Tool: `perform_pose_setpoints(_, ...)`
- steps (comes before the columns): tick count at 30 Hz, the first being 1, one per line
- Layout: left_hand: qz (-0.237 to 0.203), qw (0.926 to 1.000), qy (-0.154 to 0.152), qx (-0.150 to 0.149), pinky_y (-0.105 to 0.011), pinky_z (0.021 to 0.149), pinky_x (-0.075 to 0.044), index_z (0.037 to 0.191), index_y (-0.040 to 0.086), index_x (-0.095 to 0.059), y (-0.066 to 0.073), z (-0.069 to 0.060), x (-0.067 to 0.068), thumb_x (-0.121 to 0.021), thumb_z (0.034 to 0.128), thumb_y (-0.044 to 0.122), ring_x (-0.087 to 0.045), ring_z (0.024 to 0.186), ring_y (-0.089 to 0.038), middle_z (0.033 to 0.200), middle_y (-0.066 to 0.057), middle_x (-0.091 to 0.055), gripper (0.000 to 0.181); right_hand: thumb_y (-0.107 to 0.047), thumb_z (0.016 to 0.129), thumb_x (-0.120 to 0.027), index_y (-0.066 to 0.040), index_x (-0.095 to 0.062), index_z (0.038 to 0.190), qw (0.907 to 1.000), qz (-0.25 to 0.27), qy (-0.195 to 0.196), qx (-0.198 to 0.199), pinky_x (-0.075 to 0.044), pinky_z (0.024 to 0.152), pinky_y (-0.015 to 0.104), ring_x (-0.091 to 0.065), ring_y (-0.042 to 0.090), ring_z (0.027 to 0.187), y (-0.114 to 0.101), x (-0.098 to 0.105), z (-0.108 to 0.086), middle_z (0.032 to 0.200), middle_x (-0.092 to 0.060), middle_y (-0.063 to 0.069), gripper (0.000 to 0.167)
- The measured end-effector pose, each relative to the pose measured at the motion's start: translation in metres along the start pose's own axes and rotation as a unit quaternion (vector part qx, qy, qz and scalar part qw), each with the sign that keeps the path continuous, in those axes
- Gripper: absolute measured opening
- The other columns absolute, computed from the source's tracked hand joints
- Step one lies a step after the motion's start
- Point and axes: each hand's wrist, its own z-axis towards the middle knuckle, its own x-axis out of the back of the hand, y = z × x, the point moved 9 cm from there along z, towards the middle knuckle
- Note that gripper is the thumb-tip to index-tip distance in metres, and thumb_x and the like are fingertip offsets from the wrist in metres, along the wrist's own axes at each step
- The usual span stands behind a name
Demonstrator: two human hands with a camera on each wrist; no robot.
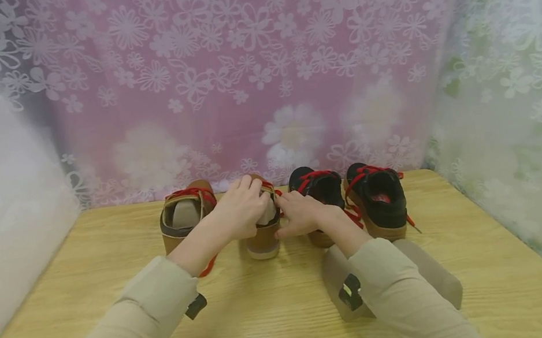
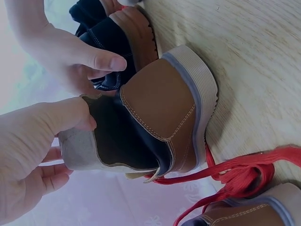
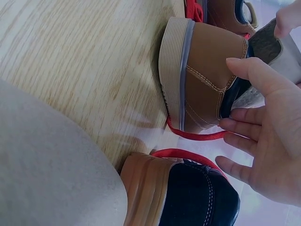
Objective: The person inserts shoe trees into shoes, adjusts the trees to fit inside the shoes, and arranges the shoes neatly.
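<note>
In the head view, my left hand [image 1: 241, 207] is over the opening of a brown shoe [image 1: 262, 241] with red laces. Its thumb and fingers pinch a grey, stiff-looking insert [image 2: 79, 148] that sticks out of the shoe, as the left wrist view shows. My right hand [image 3: 273, 136] is at the shoe's collar, thumb near the heel and fingers loosely extended by the side; whether they touch is hard to tell. To the left stands the matching brown shoe [image 1: 173, 243], with a similar insert [image 1: 185, 213] inside.
Two black shoes with red laces, one nearer [image 1: 319, 239] and one farther right [image 1: 388, 214], stand right of the hands. Taupe rounded pieces [image 1: 431, 273] lie under my right forearm. Behind the wooden table [image 1: 252, 323] hangs a pink floral curtain [image 1: 247, 79].
</note>
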Motion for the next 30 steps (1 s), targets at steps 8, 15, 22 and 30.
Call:
perform_pose_setpoints(8, 0.005, 0.9997, 0.021, 0.01, -0.039, 0.09, -0.038, 0.117, 0.005, -0.058, -0.004, 0.004, -0.003, -0.074, 0.0744, 0.027, -0.043, 0.103, -0.03, 0.118, -0.017, -0.048, 0.051, -0.051, 0.082, -0.062, -0.003, -0.035, 0.139, 1.0, -0.008, -0.002, -0.004, -0.035, 0.096, 0.048, -0.035, 0.029, 0.126, 0.0, 0.001, 0.001, 0.137, -0.039, 0.012, 0.079)
perform_pose_setpoints(15, 0.003, 0.9994, 0.03, 0.015, -0.039, 0.087, -0.038, 0.117, 0.006, -0.058, -0.005, 0.006, -0.006, -0.074, 0.0733, 0.025, -0.043, 0.101, -0.03, 0.116, -0.016, -0.049, 0.051, -0.051, 0.082, -0.062, -0.004, -0.036, 0.138, 0.9999, -0.01, -0.005, -0.006, -0.035, 0.097, 0.049, -0.035, 0.029, 0.125, 0.0, 0.001, 0.001, 0.137, -0.039, 0.012, 0.078)
perform_pose_setpoints(22, -0.001, 0.9993, 0.027, 0.025, -0.041, 0.086, -0.038, 0.117, 0.007, -0.058, -0.006, 0.008, -0.009, -0.07, 0.0774, 0.023, -0.042, 0.103, -0.029, 0.119, -0.015, -0.048, 0.045, -0.05, 0.082, -0.062, -0.005, -0.041, 0.134, 0.9998, -0.015, -0.003, -0.008, -0.036, 0.095, 0.047, -0.037, 0.028, 0.123, 0.001, 0.001, 0.001, 0.132, -0.042, 0.01, 0.072)
perform_pose_setpoints(30, -0.011, 0.999, 0.031, 0.032, -0.04, 0.08, -0.037, 0.12, 0.007, -0.053, -0.008, 0.009, -0.011, -0.068, 0.0786, 0.021, -0.044, 0.101, -0.028, 0.115, -0.012, -0.052, 0.045, -0.049, 0.082, -0.062, -0.005, -0.042, 0.133, 0.9998, -0.017, -0.002, -0.007, -0.036, 0.095, 0.047, -0.037, 0.028, 0.123, 0.0, 0.0, 0.0, 0.132, -0.043, 0.01, 0.071)
